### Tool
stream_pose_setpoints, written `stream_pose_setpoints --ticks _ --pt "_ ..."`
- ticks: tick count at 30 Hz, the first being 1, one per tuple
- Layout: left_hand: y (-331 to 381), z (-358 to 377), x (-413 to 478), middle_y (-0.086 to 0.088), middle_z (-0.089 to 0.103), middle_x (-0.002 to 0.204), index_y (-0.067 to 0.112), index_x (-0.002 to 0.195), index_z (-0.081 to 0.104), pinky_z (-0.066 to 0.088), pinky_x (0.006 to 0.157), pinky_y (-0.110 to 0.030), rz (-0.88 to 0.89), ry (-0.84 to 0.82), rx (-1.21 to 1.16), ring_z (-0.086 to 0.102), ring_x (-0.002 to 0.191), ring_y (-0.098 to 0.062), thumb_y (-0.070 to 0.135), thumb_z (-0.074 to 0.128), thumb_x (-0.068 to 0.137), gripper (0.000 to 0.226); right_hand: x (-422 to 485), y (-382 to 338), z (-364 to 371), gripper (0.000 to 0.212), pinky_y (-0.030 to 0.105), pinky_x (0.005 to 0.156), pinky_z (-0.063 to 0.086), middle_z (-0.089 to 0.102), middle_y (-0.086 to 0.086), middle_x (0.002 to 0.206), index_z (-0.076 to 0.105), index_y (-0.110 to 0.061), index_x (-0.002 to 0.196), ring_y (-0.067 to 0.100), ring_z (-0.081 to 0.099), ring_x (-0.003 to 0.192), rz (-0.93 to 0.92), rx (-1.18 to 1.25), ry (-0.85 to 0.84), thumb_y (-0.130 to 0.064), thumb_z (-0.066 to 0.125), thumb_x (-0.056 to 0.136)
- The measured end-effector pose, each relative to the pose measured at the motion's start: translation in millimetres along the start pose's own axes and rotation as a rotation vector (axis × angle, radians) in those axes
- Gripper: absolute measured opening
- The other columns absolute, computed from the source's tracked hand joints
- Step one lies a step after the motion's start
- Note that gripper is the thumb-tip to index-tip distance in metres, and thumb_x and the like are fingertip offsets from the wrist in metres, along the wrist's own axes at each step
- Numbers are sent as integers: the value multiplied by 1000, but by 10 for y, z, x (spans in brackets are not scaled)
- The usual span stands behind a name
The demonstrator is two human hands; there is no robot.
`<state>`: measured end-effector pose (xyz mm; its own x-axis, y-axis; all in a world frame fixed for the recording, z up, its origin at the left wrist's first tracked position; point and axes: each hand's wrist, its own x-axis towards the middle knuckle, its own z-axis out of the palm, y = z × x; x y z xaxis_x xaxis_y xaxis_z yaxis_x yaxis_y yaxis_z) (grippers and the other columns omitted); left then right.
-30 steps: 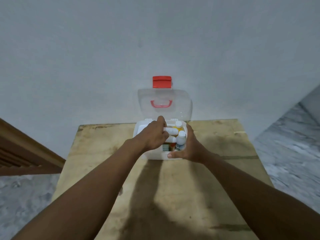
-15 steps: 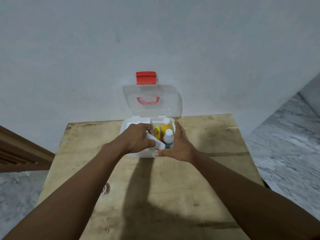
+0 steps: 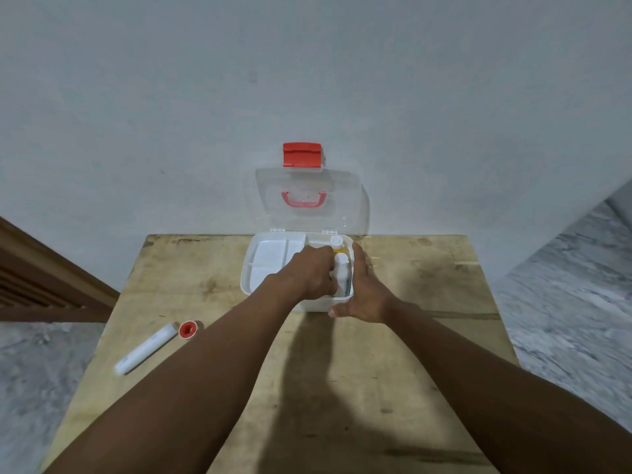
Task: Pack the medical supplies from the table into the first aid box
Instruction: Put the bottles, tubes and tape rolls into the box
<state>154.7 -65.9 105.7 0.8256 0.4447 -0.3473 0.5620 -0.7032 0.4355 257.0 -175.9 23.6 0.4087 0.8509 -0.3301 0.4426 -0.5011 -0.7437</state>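
The white first aid box stands at the table's far edge, its clear lid with a red latch raised against the wall. Inside, on the right, a white-capped bottle and a yellow bottle stand upright. My left hand reaches into the box with fingers curled around a white item beside the bottles. My right hand grips the box's right front corner. On the table at the left lie a white tube and a small red-and-white tape roll.
The wooden table stands against a pale wall. A brown wooden panel is at the left, and marble floor lies to the right. The box's left tray compartments show bare white plastic.
The view has shifted, so the tube and tape roll on the left now show. My left hand has moved deeper into the box's right side; my right hand still holds the box corner.
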Motion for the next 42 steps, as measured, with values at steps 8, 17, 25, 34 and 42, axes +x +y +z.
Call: stream_pose_setpoints --ticks 8,17,25,34,42 --pt "-199 103 -13 -9 70 101 7 100 67 50 81 -33 -50 19 -164 63 93 -24 14 74 80 22 -47 -55 -13 147 45 108 43 6 9 163 -39 -16 144 27 36 141 -24 -57 -22 -26 87 70" --pt "-214 154 -7 -7 71 93 6 96 72 43 71 -23 -43 43 -184 59 80 -16 17 76 80 19 -53 -37 -19 138 30 101 41 24 7 160 -36 -9 144 27 49 132 -30 -68 -24 -24 83 77" --pt "-295 171 -92 -7 73 102 12 108 75 40 76 -20 -69 70 -186 63 90 -18 13 66 90 20 -43 -58 9 150 46 113 37 3 -7 162 -21 -32 150 18 25 146 -28 40 43 -69 82 47" --pt "-302 265 -234 -6 74 110 11 117 72 47 84 -23 -128 365 -299 67 95 -21 8 53 96 28 -67 -96 34 142 43 110 39 10 -8 161 -26 -37 146 20 31 143 7 19 46 -69 78 55" --pt "-619 525 -808 -6 66 116 11 118 67 52 89 -34 -323 826 -383 64 92 -18 4 55 90 32 10 27 53 141 49 112 36 13 -1 160 -12 -37 148 24 32 143 -81 11 88 -79 75 46"
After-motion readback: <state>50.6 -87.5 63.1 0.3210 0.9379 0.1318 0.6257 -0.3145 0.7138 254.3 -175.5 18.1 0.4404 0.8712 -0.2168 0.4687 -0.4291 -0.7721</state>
